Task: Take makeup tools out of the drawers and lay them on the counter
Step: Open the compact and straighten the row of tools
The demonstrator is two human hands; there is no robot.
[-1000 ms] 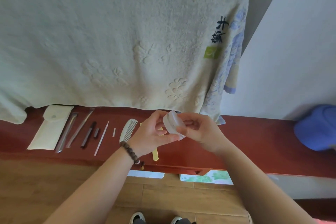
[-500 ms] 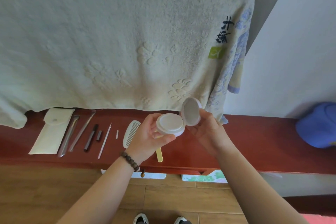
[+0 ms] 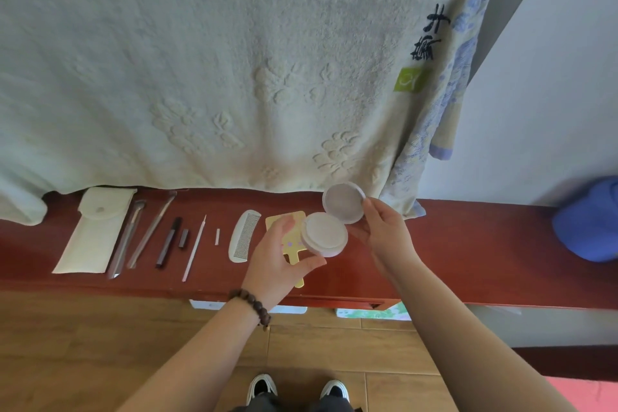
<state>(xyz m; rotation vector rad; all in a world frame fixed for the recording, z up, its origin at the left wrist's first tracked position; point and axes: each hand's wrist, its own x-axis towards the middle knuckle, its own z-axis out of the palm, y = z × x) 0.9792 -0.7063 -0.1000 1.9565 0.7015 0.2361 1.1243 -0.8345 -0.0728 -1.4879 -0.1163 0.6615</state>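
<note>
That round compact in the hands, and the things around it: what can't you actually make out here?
- Compact: head view; what the lid's inside holds is too blurred to tell.
- Yellow hand mirror: mostly hidden by the left hand and the compact.
- Drawers: only an edge shows below the counter; contents hidden.
- Blue object: cut off by the right edge.
- Small white stick: too small to identify.

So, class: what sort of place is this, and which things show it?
Probably a home dressing spot: a red counter with a comb and brushes laid out, a towel hanging behind it, wooden floor below.
</note>
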